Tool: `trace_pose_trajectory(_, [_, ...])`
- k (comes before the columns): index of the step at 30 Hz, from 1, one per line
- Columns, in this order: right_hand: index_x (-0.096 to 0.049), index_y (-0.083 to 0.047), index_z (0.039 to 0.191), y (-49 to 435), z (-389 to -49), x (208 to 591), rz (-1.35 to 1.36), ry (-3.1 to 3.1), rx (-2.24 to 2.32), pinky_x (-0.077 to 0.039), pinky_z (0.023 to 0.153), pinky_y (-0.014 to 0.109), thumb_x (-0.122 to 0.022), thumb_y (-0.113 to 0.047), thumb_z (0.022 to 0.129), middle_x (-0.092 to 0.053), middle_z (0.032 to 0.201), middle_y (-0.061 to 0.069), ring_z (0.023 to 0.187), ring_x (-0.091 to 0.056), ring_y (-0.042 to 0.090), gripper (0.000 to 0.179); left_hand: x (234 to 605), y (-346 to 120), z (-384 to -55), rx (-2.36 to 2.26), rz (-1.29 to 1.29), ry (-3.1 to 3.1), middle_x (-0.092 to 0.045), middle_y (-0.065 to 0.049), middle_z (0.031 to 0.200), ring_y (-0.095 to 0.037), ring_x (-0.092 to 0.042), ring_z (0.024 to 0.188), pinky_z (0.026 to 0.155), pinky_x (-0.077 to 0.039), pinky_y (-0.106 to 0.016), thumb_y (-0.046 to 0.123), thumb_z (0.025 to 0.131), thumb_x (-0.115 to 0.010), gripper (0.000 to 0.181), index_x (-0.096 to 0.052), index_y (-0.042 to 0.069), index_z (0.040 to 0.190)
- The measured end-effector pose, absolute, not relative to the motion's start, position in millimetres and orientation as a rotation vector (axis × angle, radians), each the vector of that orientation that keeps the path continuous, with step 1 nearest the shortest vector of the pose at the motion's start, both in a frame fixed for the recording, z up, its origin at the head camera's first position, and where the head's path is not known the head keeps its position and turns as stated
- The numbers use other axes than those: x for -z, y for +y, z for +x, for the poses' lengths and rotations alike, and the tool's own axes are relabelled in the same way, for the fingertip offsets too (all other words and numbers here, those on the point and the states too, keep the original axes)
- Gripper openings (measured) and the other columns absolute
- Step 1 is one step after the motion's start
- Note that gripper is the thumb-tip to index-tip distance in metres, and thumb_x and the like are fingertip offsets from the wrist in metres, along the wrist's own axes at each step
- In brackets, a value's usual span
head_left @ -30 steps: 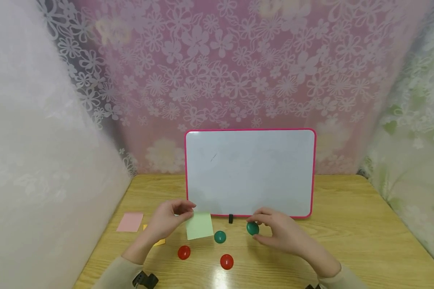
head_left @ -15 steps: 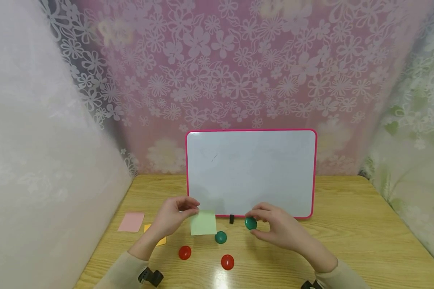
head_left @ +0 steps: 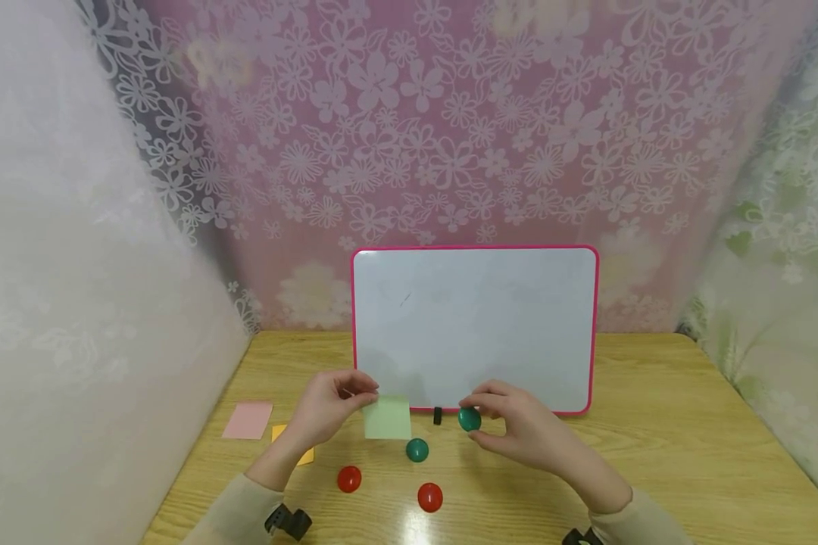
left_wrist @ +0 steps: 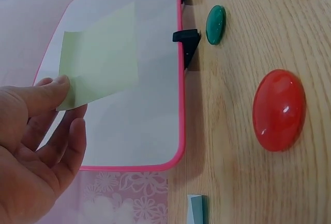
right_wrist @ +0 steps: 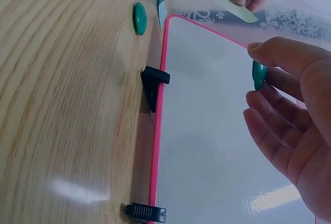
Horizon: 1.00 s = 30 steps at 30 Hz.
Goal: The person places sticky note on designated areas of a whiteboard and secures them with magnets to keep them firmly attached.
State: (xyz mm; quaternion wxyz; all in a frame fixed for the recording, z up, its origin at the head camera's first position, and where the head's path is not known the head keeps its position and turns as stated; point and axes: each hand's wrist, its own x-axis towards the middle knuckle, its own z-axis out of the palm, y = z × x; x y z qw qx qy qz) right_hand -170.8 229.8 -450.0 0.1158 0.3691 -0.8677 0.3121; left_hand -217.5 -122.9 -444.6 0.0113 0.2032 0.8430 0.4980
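Note:
My left hand (head_left: 329,409) pinches a pale green sticky note (head_left: 388,418) by its upper left corner, between thumb and fingers. In the left wrist view the note (left_wrist: 101,56) hangs in front of the whiteboard (left_wrist: 139,125), apart from its surface as far as I can tell. A round green magnet (head_left: 469,418) is held between the thumb and index finger of my right hand (head_left: 521,424). Both hands are raised before the lower edge of the pink-framed whiteboard (head_left: 477,325), which stands upright on the table.
On the table (head_left: 654,424) lie another green magnet (head_left: 417,450) and two red magnets, one left (head_left: 349,478) and one right (head_left: 430,497). A pink sticky note (head_left: 248,420) and a partly hidden orange note (head_left: 305,456) lie at the left. Black clips (right_wrist: 155,76) support the board's bottom edge.
My left hand has moved the green note slightly up and to the right. The right hand has shifted a little left and up with its magnet. Both grips are kept.

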Motion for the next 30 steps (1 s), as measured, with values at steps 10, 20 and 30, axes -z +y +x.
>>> trace_pose_trajectory(10, [-0.077,-0.012,0.117,226.6,-171.6,453.4,1.081,-2.510,-0.899,-0.062,0.080,0.030,-0.091,-0.008,0.085,-0.067,0.112,-0.007,0.091,-0.067,0.008,0.036,451.0,-120.0,-220.6,-1.631,0.620,2.592,-0.079,0.003,0.100,-0.019,-0.073,0.088,0.075,-0.061,-0.030,0.006,0.097,-0.079,0.010,-0.082,0.007,0.106])
trace_pose_trajectory(20, [-0.077,-0.008,0.117,220.5,-172.7,454.5,1.092,-2.455,-0.928,-0.064,0.078,0.036,-0.091,-0.006,0.084,-0.068,0.113,-0.002,0.095,-0.067,0.012,0.036,452.3,-118.2,-221.4,-1.621,0.617,2.636,-0.079,0.000,0.099,-0.038,-0.069,0.085,0.068,-0.058,-0.031,0.010,0.098,-0.080,0.009,-0.083,0.012,0.106])
trace_pose_trajectory(30, [-0.076,-0.009,0.120,213.9,-175.7,448.7,1.057,-2.465,-0.931,-0.061,0.081,0.025,-0.091,-0.005,0.085,-0.067,0.114,-0.004,0.097,-0.068,0.011,0.038,447.7,-113.4,-230.3,-1.601,0.620,2.659,-0.079,0.004,0.100,-0.020,-0.069,0.083,0.068,-0.062,-0.038,0.007,0.098,-0.079,0.012,-0.085,0.015,0.104])
